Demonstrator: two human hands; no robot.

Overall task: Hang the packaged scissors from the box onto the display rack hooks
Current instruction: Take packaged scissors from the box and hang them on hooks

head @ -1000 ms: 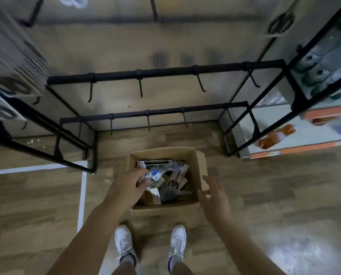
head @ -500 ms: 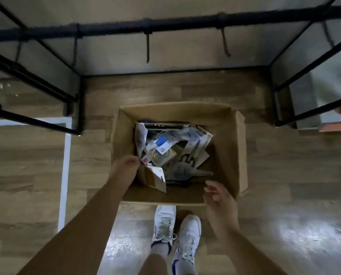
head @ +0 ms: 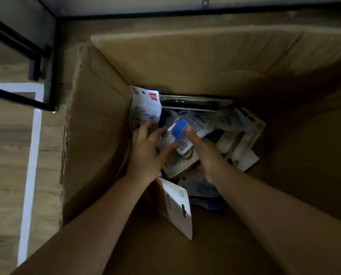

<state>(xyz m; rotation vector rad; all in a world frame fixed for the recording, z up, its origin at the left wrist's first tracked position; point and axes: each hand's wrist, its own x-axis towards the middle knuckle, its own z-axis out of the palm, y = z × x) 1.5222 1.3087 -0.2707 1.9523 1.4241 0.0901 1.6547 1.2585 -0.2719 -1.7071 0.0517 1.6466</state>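
Reaching: both hands had dropped deep into the box (head: 98, 135) since a second earlier.
Left hand (head: 145, 153): fingers curled on the blue-labelled scissors pack (head: 182, 135), mid-pile.
Right hand (head: 203, 153): fingers straight, pressing that pack.
Meaning: pickup started, nothing hung.

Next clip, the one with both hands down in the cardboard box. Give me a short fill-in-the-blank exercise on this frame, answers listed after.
1. Both hands reach into a cardboard ____ that stands on the wooden floor.
2. The left hand and right hand meet on a scissors package whose label has a ____ patch.
3. The white package leaning in the far left corner carries a small ____ logo.
4. A ____ line is marked on the floor left of the box.

Answers: box; blue; red; white
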